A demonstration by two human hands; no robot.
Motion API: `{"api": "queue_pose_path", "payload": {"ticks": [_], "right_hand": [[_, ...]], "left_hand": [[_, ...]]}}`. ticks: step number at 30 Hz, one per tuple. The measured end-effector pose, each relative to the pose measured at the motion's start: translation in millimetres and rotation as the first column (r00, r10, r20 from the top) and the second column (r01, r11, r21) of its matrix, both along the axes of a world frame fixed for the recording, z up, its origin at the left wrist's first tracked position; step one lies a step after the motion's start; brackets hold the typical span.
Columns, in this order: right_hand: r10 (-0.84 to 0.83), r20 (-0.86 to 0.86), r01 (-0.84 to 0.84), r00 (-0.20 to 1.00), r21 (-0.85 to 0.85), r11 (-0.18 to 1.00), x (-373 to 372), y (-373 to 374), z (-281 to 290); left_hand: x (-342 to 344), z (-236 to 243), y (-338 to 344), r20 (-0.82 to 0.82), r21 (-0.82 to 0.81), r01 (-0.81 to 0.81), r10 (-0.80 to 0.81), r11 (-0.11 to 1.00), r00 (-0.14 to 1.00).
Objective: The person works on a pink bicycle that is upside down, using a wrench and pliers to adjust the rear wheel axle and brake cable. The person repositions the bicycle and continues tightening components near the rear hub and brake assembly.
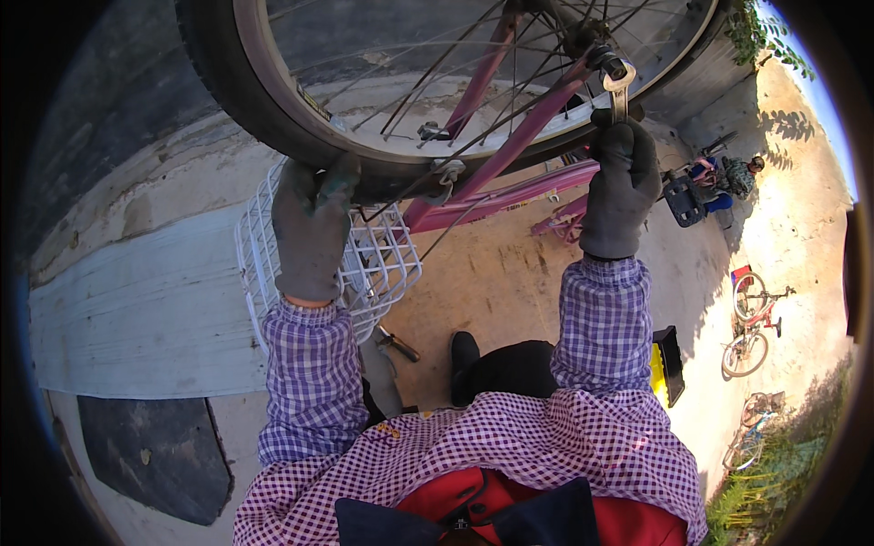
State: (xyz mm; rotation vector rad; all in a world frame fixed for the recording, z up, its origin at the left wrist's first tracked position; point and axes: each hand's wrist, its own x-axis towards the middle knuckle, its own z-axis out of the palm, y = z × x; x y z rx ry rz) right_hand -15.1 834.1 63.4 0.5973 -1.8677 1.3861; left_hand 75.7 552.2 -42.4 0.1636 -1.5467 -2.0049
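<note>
Clearly the left hand (312,227) clamps the tyre (238,96) of the upturned bicycle's wheel while the right hand (622,187) grips a spanner (618,84) at the axle nut (596,56), so seat it squarely and turn steadily.
</note>
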Motion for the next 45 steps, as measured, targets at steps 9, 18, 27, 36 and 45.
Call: {"api": "queue_pose_path", "payload": {"ticks": [9,18,27,36,45], "right_hand": [[0.096,0.051,-0.092,0.994,-0.076,0.993,3,-2,0],[0.073,0.092,-0.067,0.993,-0.075,0.995,9,-10,-8],[0.061,0.104,-0.051,0.993,-0.09,0.995,16,-19,-16],[0.172,0.252,-0.112,0.952,-0.236,0.965,35,-35,-22],[0.26,0.317,-0.135,0.912,-0.366,0.921,52,-59,-30]], "left_hand": [[2,-2,-5,0.135,-0.246,0.101,-0.069,0.964,0.988],[1,-4,-3,0.09,-0.359,-0.028,0.064,0.933,0.994],[-13,-18,-7,0.099,-0.344,-0.024,0.062,0.939,0.993],[-19,-27,-7,0.165,-0.33,-0.018,0.077,0.944,0.983],[-19,-29,-6,0.193,-0.396,-0.03,0.115,0.918,0.974]]}}
